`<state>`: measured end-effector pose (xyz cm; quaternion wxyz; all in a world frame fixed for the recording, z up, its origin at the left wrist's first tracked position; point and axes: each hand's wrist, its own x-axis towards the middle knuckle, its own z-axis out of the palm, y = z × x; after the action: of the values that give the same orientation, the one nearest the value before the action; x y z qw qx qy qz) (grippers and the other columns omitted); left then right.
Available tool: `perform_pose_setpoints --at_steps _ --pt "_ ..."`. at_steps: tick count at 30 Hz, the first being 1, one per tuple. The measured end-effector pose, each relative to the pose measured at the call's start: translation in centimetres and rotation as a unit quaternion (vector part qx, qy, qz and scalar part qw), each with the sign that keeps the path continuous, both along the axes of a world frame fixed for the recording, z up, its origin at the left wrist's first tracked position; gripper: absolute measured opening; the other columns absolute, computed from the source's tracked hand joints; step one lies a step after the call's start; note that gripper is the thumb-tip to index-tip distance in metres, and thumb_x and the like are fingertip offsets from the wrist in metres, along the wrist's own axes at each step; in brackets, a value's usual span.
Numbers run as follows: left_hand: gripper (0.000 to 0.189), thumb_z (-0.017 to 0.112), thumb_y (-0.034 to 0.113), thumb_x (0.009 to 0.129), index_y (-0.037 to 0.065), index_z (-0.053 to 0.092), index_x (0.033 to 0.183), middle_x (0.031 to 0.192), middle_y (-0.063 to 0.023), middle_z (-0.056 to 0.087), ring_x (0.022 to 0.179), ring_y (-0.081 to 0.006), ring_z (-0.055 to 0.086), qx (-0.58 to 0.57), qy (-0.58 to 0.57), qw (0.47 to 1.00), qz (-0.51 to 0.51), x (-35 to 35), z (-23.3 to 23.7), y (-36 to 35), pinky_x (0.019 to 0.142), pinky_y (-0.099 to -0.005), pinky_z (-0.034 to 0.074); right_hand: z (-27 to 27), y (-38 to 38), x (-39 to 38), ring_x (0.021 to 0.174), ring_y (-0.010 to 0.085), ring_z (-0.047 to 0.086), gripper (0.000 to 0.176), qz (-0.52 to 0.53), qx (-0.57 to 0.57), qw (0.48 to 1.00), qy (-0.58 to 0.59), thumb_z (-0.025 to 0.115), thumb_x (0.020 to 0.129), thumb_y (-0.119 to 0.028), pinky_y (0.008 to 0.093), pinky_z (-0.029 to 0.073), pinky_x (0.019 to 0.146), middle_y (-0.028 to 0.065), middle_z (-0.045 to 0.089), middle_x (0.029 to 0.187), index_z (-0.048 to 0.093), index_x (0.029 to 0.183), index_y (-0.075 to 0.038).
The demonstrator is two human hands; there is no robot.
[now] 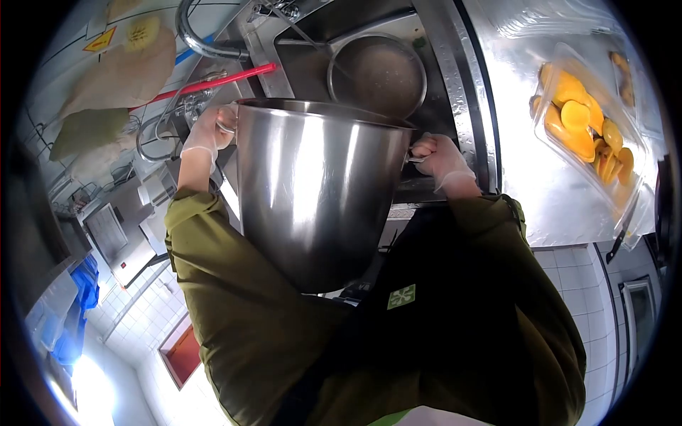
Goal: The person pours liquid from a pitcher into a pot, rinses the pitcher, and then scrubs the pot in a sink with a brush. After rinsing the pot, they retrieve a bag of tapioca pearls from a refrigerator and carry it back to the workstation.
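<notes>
A tall, shiny steel stockpot (pixel 312 192) hangs tilted in front of me, its rim toward the sink. My left hand (pixel 211 129), in a clear glove, is closed around the handle on its left side. The handle on the right is gripped by my gloved right hand (pixel 439 160). What the pot holds is hidden behind its near wall. Just past its rim, a round metal bowl (pixel 424 71) with cloudy liquid stands in the steel sink (pixel 455 113).
Right of the sink, a clear plastic tray (pixel 550 135) with yellow-orange pieces (pixel 574 117) lies on a steel counter (pixel 526 206). A curved faucet (pixel 186 32) and a red tube (pixel 241 74) are at the back left. Blue plastic (pixel 74 312) hangs at the far left.
</notes>
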<state>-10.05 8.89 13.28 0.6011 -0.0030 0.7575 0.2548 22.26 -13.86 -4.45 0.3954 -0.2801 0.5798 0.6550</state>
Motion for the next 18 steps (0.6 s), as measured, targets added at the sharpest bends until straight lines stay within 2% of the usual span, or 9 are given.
perform_pose_setpoints --at_steps 1,4,5,10,17,18 --pt "0.011 0.037 -0.004 0.078 0.001 0.041 0.069 0.056 -0.002 0.041 0.041 -0.0086 0.041 0.013 0.02 1.0 -0.009 -0.1 -0.8 0.3 0.035 -0.0176 0.033 -0.5 0.0 -0.1 0.04 0.0096 0.021 0.027 -0.003 -0.008 1.0 0.001 0.034 0.076 0.0 0.0237 0.017 0.042 -0.0022 0.022 0.047 0.026 0.053 -0.012" --pt "0.015 0.04 -0.004 0.077 0.004 0.038 0.065 0.056 -0.0018 0.04 0.043 -0.0098 0.043 -0.058 -0.074 0.995 0.04 -2.8 -3.6 2.6 0.036 -0.0182 0.034 -1.4 0.2 0.0 0.038 0.0103 0.021 0.025 -0.03 -0.05 0.998 0.015 0.034 0.077 0.001 0.0247 0.015 0.04 -0.0015 0.024 0.048 0.027 0.056 -0.011" --pt "0.017 0.043 -0.004 0.077 0.005 0.038 0.063 0.057 -0.0019 0.04 0.044 -0.0113 0.044 -0.038 -0.023 0.997 0.063 -3.1 -4.3 2.8 0.036 -0.0185 0.034 -1.6 0.3 0.0 0.038 0.0106 0.02 0.024 -0.04 -0.066 0.997 0.021 0.034 0.077 0.002 0.0252 0.014 0.039 -0.0012 0.025 0.049 0.027 0.057 -0.011" --pt "0.017 0.048 -0.001 0.076 0.007 0.041 0.063 0.056 -0.0009 0.041 0.047 -0.0119 0.046 -0.032 -0.066 0.997 0.0 -4.9 -6.2 4.4 0.039 -0.0199 0.037 -2.8 0.0 -0.3 0.038 0.0103 0.02 0.027 -0.02 -0.043 0.999 0.023 0.032 0.074 -0.001 0.0235 0.016 0.04 -0.0011 0.023 0.044 0.025 0.051 -0.012" --pt "0.018 0.049 -0.002 0.076 0.008 0.041 0.063 0.056 0.0001 0.041 0.048 -0.0116 0.044 -0.005 0.006 1.0 -0.023 -1.6 -5.1 4.6 0.04 -0.0207 0.035 -1.7 0.5 -0.5 0.037 0.0102 0.02 0.028 -0.011 -0.07 0.997 -0.009 0.032 0.075 0.0 0.023 0.016 0.039 -0.0013 0.022 0.044 0.024 0.051 -0.011" --pt "0.018 0.048 -0.003 0.075 0.008 0.04 0.063 0.057 0.0002 0.041 0.047 -0.0115 0.044 -0.015 -0.031 0.999 0.0 -1.4 -5.0 4.6 0.04 -0.0205 0.034 -2.8 0.1 -0.6 0.037 0.0101 0.02 0.028 -0.008 -0.062 0.998 0.002 0.032 0.076 0.0 0.0229 0.016 0.039 -0.0015 0.022 0.043 0.024 0.051 -0.011"
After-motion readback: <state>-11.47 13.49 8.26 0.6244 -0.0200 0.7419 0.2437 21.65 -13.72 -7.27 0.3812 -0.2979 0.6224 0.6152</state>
